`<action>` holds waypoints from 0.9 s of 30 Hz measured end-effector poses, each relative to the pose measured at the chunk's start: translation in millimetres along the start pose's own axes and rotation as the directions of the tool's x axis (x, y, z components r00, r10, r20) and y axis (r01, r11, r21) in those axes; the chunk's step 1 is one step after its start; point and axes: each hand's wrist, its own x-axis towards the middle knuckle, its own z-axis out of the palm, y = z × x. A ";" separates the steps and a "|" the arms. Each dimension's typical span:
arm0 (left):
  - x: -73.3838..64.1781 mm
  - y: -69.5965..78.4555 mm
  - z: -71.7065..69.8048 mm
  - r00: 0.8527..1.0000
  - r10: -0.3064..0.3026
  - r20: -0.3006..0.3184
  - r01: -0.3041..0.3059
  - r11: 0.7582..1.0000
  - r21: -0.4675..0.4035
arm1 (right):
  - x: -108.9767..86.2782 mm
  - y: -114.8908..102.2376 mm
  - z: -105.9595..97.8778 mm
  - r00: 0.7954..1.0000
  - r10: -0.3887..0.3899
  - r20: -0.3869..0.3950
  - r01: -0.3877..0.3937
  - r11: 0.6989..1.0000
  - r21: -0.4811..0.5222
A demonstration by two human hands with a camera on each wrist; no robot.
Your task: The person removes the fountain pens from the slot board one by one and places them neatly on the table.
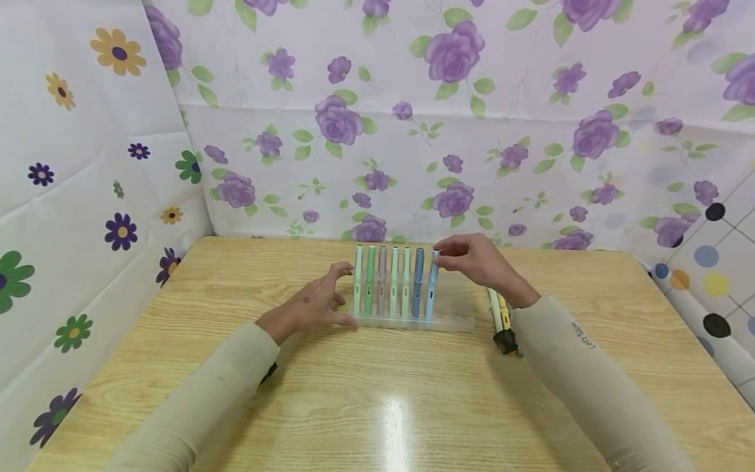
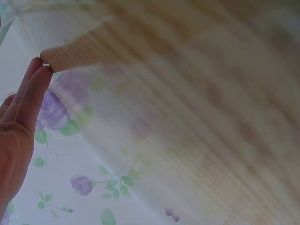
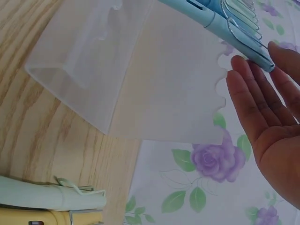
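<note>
A frosted, clear plastic pen rack [image 1: 455, 292] stands on the table with several pens side by side in it, among them a green pen [image 1: 370, 288], a mauve pen [image 1: 381, 288] and a dark blue pen [image 1: 417, 292]. At the row's right end, my right hand [image 1: 480, 261] pinches the cap end of a light blue pen [image 3: 218, 26] between thumb and fingers; the pen leans slightly. My left hand [image 1: 312, 303] is at the rack's left end, thumb low near the front lip. Its fingers look fairly straight in the left wrist view.
Right of the rack, partly behind my right forearm, lie a yellow pen [image 3: 51, 217] and a pale green pen [image 3: 51, 194], with a black object [image 1: 504, 341] at their near end. A flowered cloth [image 1: 401, 164] hangs behind the wooden table [image 1: 330, 406].
</note>
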 end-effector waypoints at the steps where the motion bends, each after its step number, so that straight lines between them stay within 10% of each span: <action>1: -0.2 0.1 0.1 1.000 -0.002 0.000 0.002 1.000 0.001 | -0.2 0.3 0.5 1.000 -0.006 -0.011 0.006 1.000 -0.001; 27: -1.9 4.0 0.4 1.000 -0.005 -0.002 0.005 1.000 0.000 | -24.2 10.6 -48.7 0.996 -0.018 -0.089 0.011 0.997 -0.081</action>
